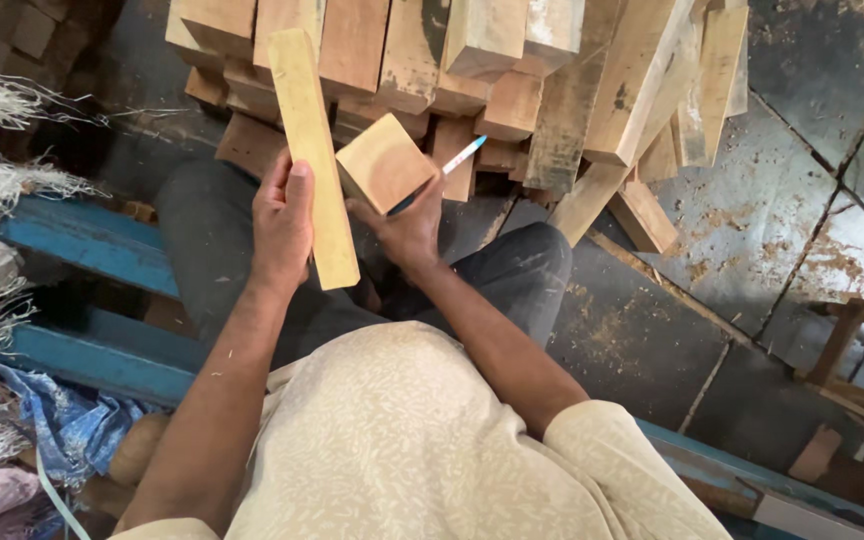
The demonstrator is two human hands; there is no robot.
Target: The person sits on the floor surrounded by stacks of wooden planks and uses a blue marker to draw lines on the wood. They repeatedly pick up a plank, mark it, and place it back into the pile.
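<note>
From the head view, the left hand (282, 222) has its fingers closed around a long pale wooden strip (313, 155), held upright and a little tilted above the person's lap. Just beside it, the right hand (409, 228) grips a squarish wooden block (384, 162) from below, with a blue-and-white pen (449, 167) tucked between its fingers. Ahead lies a pile of cut timber pieces (512, 70) on the dusty stone floor (752, 230).
</note>
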